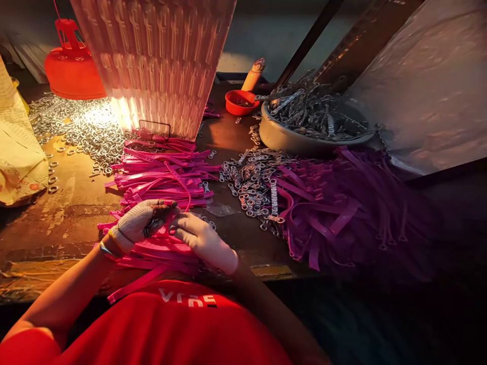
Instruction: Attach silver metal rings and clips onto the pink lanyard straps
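Note:
My left hand (pixel 137 223), in a pale knit glove with dark-stained fingertips, is closed around small dark metal pieces (pixel 154 223) whose exact shape I cannot make out. Close beside it, my right hand (pixel 201 241) wears a thin white glove and pinches a pink strap (pixel 185 187) that arcs up between the hands. The pinched end is hidden by the fingers. Under and beyond both hands lies a stack of pink straps (pixel 160 180), mostly laid crosswise on the wooden table (pixel 72 213).
A red lamp (pixel 76 71) lights a heap of metal rings (pixel 83 121). A ribbed plastic sheet (pixel 155 66) stands behind the straps. Rightward are a small red bowl (pixel 239 107), a basin (pixel 304 142) of metal links, linked metal pieces (pixel 253 182) and purple straps (pixel 342 213). A paper bag (pixel 19 152) stands left.

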A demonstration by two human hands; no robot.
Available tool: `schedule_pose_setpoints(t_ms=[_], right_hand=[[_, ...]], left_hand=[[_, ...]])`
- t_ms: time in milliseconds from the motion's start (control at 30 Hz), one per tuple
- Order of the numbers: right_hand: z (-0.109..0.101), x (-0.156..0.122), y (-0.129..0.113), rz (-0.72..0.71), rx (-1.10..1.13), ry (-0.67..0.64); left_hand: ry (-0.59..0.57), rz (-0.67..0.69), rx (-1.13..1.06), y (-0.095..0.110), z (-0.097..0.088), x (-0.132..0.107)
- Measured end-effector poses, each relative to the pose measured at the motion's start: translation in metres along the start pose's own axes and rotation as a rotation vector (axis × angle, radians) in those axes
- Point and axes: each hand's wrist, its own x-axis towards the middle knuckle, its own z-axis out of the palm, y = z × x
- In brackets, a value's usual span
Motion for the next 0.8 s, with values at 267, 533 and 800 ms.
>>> schedule_pose_setpoints(t_ms=[267, 533, 800], right_hand=[[-0.004, -0.016, -0.009, -0.003, -0.285, 0.159], [0.011, -0.010, -0.020, 0.058, -1.011, -0.058], [0.008, -0.002, -0.022, 0.055, -1.106, -0.138]], left_hand=[[-0.004, 0.074, 0.132, -0.022, 0.009, -0.030], [0.013, 0.058, 0.417, -0.027, 0.015, -0.042], [-0.092, 0.316, 0.787, -0.031, 0.012, -0.029]])
